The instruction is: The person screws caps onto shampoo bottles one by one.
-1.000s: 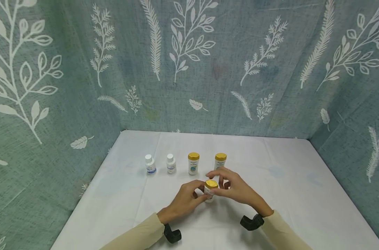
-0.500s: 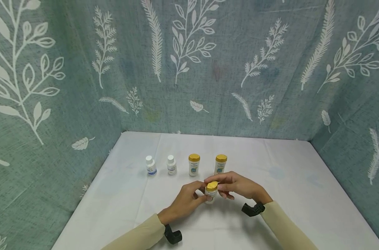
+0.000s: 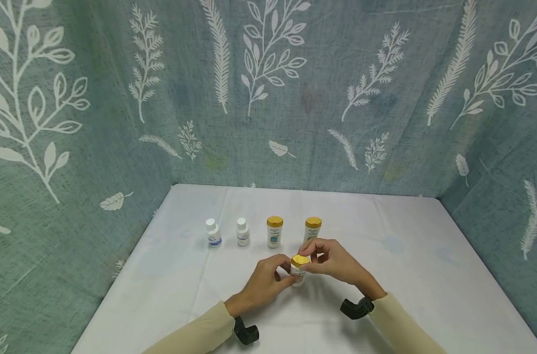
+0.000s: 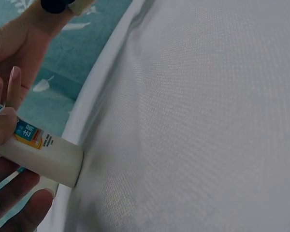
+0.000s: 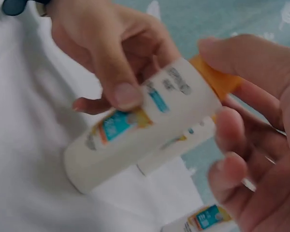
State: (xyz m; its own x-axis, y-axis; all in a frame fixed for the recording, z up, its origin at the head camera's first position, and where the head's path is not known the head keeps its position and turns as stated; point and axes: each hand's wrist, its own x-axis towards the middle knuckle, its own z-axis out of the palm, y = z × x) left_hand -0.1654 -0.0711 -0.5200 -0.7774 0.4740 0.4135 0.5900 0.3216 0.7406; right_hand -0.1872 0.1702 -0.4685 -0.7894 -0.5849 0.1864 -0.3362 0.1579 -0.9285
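Observation:
A white bottle (image 3: 297, 277) with a yellow cap (image 3: 300, 260) stands on the table in front of me. My left hand (image 3: 264, 280) holds its body between thumb and fingers, and the thumb lies across the label in the left wrist view. At the top, my right hand (image 3: 332, 263) pinches the cap with thumb and index finger. The right wrist view has that thumb on the cap (image 5: 217, 77), with the other fingers loosely bent beside the bottle (image 5: 145, 125). Part of the cap is covered by the right hand.
Behind the hands stand two white bottles with yellow caps, a left one (image 3: 274, 233) and a right one (image 3: 312, 228) partly hidden by my right hand. Two smaller white-capped bottles, one (image 3: 213, 233) and another (image 3: 242, 233), stand further left. A patterned cloth (image 3: 268, 98) hangs behind the table.
Half a second ago the right hand's fingers reached out flatter around the cap; now they are drawn up with thumb and index on it. The left hand keeps its hold on the bottle.

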